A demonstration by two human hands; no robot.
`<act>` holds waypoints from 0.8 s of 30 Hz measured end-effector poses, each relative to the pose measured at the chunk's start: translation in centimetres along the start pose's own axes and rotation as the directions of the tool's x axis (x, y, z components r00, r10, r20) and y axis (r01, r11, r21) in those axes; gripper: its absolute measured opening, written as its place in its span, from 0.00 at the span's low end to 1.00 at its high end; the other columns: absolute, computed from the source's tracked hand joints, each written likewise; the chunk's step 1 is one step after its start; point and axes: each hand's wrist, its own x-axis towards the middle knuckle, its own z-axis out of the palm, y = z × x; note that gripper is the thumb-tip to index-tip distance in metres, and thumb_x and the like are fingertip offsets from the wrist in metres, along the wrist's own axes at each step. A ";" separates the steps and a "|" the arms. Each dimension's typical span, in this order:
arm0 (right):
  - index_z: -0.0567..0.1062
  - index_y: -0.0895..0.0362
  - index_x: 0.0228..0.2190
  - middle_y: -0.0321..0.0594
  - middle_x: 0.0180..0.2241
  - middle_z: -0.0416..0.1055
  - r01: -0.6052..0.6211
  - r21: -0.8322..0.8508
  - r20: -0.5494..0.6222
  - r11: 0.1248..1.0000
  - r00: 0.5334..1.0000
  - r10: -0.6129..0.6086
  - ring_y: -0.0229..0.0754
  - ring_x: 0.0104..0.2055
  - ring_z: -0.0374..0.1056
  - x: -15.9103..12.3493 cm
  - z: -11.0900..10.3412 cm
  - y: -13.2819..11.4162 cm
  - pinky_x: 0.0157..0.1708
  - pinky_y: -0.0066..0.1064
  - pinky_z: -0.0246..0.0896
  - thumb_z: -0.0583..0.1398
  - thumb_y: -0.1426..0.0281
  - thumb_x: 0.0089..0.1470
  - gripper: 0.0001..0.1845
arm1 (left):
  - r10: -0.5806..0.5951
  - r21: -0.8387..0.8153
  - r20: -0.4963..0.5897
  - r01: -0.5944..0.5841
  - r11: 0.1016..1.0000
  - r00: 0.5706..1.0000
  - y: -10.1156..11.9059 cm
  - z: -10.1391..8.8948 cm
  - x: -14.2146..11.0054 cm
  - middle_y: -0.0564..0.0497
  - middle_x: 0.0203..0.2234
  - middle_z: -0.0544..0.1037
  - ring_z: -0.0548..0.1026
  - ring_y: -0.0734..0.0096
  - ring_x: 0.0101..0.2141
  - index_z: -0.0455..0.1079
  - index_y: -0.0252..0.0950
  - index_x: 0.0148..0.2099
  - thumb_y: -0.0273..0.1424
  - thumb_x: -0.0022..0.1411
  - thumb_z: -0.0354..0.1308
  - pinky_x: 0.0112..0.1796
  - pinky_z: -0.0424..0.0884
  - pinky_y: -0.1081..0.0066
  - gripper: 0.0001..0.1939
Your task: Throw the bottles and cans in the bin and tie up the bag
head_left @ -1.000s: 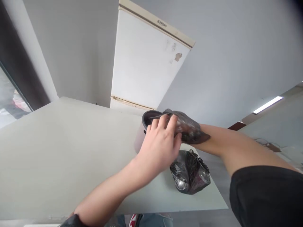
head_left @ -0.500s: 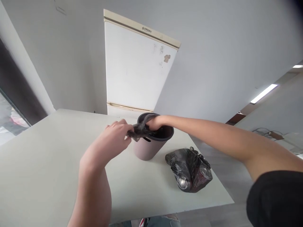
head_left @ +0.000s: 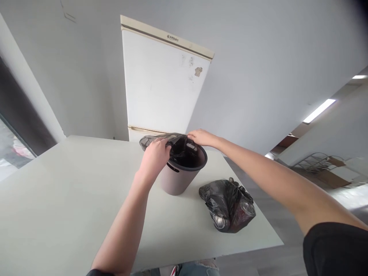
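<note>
A grey-mauve trash can [head_left: 176,182] with a dark rim stands upright on the table. A thin black garbage bag [head_left: 178,150] lies partly inside its mouth and spills over the left and far rim. My left hand [head_left: 156,154] is closed on the bag's edge at the left rim. At the far rim, my right hand [head_left: 200,137] is closed on another stretch of the bag, its fingertips partly hidden. To the right of the can rests a knotted black bag [head_left: 228,205], with drink cans showing through its film.
The pale table [head_left: 94,199] has its right edge close to the knotted bag. Behind it stands a white refrigerator [head_left: 161,84] against a grey wall. On the floor at right are a metal rack [head_left: 312,163] and cardboard.
My right hand has come out of the can to its far rim. The bag, bunched before, now spreads over the left and far rim. My left hand has moved slightly right.
</note>
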 end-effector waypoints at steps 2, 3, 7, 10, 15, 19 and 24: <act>0.81 0.55 0.31 0.44 0.32 0.80 -0.034 0.035 0.082 0.999 0.996 0.031 0.47 0.37 0.74 0.5 0.4 1.0 0.40 0.34 0.67 0.53 0.55 0.72 0.25 | -0.063 -0.051 0.090 0.068 0.996 0.994 -1.2 0.0 0.6 0.41 0.50 0.82 0.78 0.50 0.51 0.76 0.38 0.56 0.40 0.74 0.49 0.49 0.73 0.59 0.20; 0.79 0.55 0.27 0.43 0.30 0.79 -0.047 0.069 0.128 0.997 0.991 0.038 0.46 0.33 0.73 0.6 0.6 1.4 0.38 0.34 0.67 0.54 0.52 0.71 0.28 | -0.082 -0.089 0.163 0.097 0.991 0.983 -1.7 -0.3 0.8 0.42 0.47 0.83 0.79 0.52 0.48 0.76 0.39 0.54 0.45 0.73 0.50 0.45 0.73 0.60 0.21; 0.80 0.56 0.33 0.46 0.36 0.81 -0.136 0.254 0.128 0.958 0.986 0.106 0.45 0.34 0.74 0.2 1.0 2.7 0.39 0.35 0.70 0.54 0.54 0.72 0.24 | -0.104 -0.173 0.447 0.200 0.965 0.889 -3.3 -2.3 0.7 0.46 0.32 0.80 0.76 0.62 0.31 0.75 0.38 0.46 0.60 0.68 0.52 0.31 0.68 0.67 0.30; 0.79 0.55 0.46 0.49 0.49 0.79 0.072 0.243 -0.134 0.967 0.990 -0.041 0.48 0.46 0.74 -1.1 0.2 2.9 0.50 0.41 0.70 0.53 0.65 0.70 0.16 | -0.102 -0.190 0.526 0.233 0.954 0.844 -4.2 -3.1 0.5 0.45 0.37 0.82 0.77 0.63 0.33 0.74 0.39 0.55 0.62 0.62 0.58 0.33 0.71 0.67 0.35; 0.81 0.53 0.51 0.45 0.55 0.77 0.615 0.060 -0.048 0.786 0.788 -0.614 0.50 0.54 0.68 -3.0 -1.0 2.2 0.56 0.42 0.63 0.61 0.68 0.63 0.16 | -0.088 -0.231 0.418 0.199 0.952 0.904 -4.2 -3.6 -0.1 0.38 0.64 0.72 0.77 0.53 0.54 0.58 0.45 0.73 0.54 0.58 0.68 0.44 0.78 0.64 0.46; 0.84 0.53 0.36 0.44 0.38 0.80 0.570 -0.145 0.088 0.809 0.822 -0.563 0.49 0.43 0.66 -3.3 -0.3 1.4 0.42 0.38 0.60 0.61 0.75 0.60 0.11 | 0.075 -0.130 0.288 -0.038 0.991 0.955 -2.8 -3.9 -1.2 0.46 0.65 0.71 0.72 0.51 0.60 0.71 0.49 0.63 0.46 0.63 0.66 0.50 0.77 0.60 0.28; 0.81 0.55 0.36 0.44 0.39 0.79 0.479 0.124 -0.130 0.869 0.876 -0.464 0.47 0.42 0.67 -4.2 0.0 2.6 0.45 0.38 0.61 0.55 0.71 0.66 0.14 | 0.203 -0.043 0.296 -0.199 0.979 0.933 -1.3 -3.3 -1.9 0.48 0.58 0.73 0.76 0.57 0.52 0.83 0.46 0.48 0.36 0.69 0.57 0.50 0.77 0.60 0.13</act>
